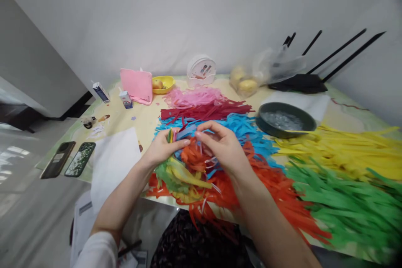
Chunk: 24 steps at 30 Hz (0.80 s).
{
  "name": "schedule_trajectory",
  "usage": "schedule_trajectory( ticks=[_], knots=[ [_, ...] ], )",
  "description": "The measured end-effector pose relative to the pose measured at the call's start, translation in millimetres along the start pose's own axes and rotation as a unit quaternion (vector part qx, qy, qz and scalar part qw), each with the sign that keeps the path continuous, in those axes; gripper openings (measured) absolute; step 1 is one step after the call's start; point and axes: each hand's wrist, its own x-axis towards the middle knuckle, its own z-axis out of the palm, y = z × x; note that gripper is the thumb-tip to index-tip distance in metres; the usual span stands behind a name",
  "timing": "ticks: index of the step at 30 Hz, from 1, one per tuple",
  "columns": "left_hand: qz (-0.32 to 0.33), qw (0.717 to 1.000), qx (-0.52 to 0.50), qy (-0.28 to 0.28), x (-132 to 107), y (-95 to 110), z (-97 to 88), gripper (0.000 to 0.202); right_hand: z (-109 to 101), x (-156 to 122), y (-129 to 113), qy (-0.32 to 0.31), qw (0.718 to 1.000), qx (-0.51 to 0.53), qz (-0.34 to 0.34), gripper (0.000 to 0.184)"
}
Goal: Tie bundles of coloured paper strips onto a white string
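Observation:
My left hand (165,147) is closed around a bundle of coloured strips (185,171), with green, yellow, pink and orange ends hanging below it. Opposite it, my right hand (221,144) pinches a blue strip (186,132) between thumb and fingertips, close to the bundle's top. Thin whitish bands or ties show among the strips; their exact kind is unclear. Under and around both hands lie piles of blue strips (245,127) and orange-red strips (279,192). Dark red strips (204,111) and pink strips (197,96) are spread farther back.
Yellow strips (342,150) and green strips (345,201) cover the right side. A dark round dish (264,127) holds small clear pieces. Two phones (58,159), drink cartons (126,99), a pink tablet case (136,86), a yellow bowl (169,83) and bagged fruit (246,83) stand around the table.

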Motion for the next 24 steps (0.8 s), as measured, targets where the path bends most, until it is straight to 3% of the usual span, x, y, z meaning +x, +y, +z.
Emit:
schedule_trajectory(
  ticks=[2,4,6,8,10,12,15,19,24],
  knots=[
    [-0.010,1.000,0.007,0.002,1.0,-1.5,-1.6,0.037,-0.9,0.2,-4.6,0.085,0.991,0.085,-0.054,0.033],
    [-0.010,0.999,0.016,0.038,2.5,-2.1,-6.6,0.038,-5.1,0.9,-10.3,0.165,0.966,0.150,-0.130,0.033],
    [0.007,0.995,0.010,0.099,4.0,-2.0,-14.7,0.039,-11.9,1.3,-14.6,0.210,0.947,0.150,-0.190,0.030],
    [0.031,0.988,-0.020,0.150,5.3,-1.9,-24.0,0.038,-17.6,0.4,-15.5,0.224,0.946,0.100,-0.213,0.025],
    [0.038,0.984,-0.045,0.170,5.4,-2.4,-31.5,0.035,-18.3,-2.1,-13.3,0.199,0.959,-0.001,-0.204,0.018],
    [0.025,0.985,-0.053,0.164,3.9,-3.4,-34.6,0.035,-12.6,-6.0,-9.6,0.135,0.965,-0.130,-0.183,0.011],
    [-0.001,0.988,-0.051,0.147,-1.4,-3.8,-30.3,0.035,4.0,-11.9,-4.7,0.034,0.951,-0.257,-0.168,0.009],
    [0.000,0.988,-0.082,0.134,-10.0,-0.7,-18.6,0.037,21.6,-15.3,-0.5,0.009,0.946,-0.286,-0.156,0.012],
    [-0.001,0.992,-0.080,0.098,-15.4,4.7,-12.3,0.032,24.4,-14.1,3.6,0.005,0.952,-0.271,-0.140,0.014]
  ],
)
